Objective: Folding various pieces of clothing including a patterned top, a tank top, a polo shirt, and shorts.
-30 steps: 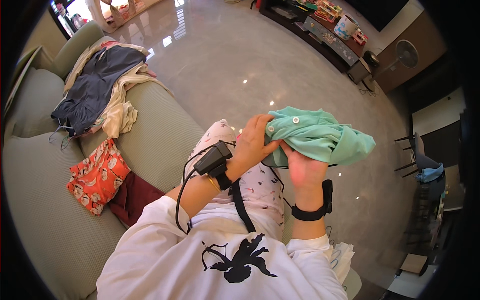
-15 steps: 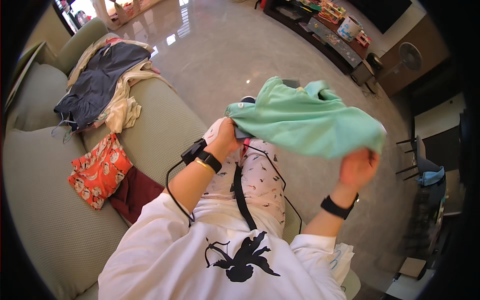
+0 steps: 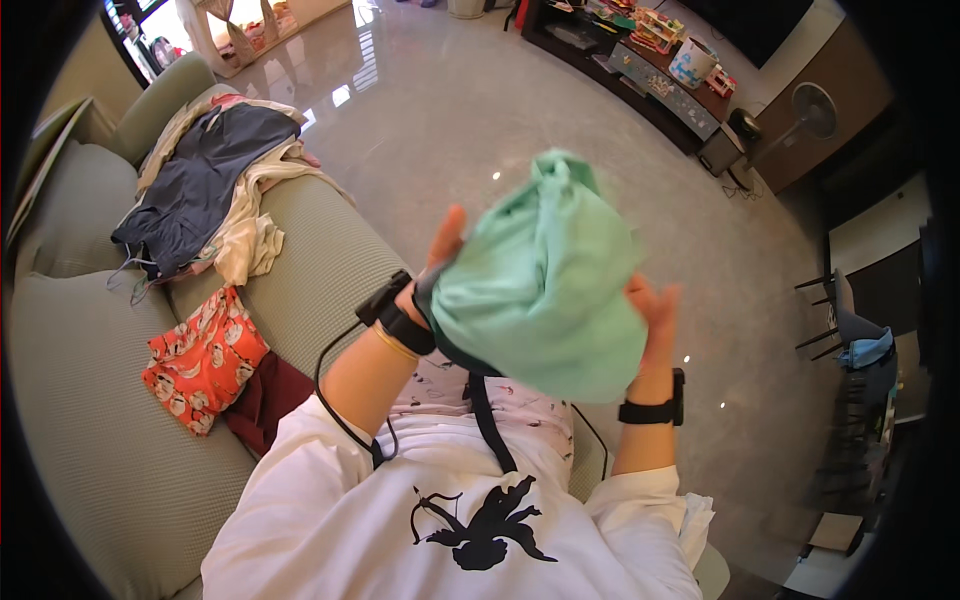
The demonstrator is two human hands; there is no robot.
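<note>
A mint-green garment (image 3: pixel 535 300), bunched and motion-blurred, is raised above my lap, with a dark edge showing along its lower left. My left hand (image 3: pixel 443 242) is at its left side, one finger or thumb raised and the others hidden by the cloth, so its grip is unclear. My right hand (image 3: pixel 650 308) is at the garment's right edge, blurred, its fingers looking apart and loose. Both wrists wear black strapped devices. My legs in patterned pink trousers (image 3: pixel 520 420) show beneath.
On the green sofa (image 3: pixel 90 420) to my left lie a red printed folded garment (image 3: pixel 205 360), a maroon one (image 3: pixel 260 405) and a heap of navy (image 3: pixel 200 180) and cream clothes. Ahead are a cluttered TV cabinet (image 3: pixel 660 85) and standing fan (image 3: pixel 813 110); a chair (image 3: pixel 850 310) is at right.
The mint garment has risen and turned from lying sideways to a taller bunch facing me. My left hand has moved left and up. My right hand swung out rightward, then back inward, its fingers loosening.
</note>
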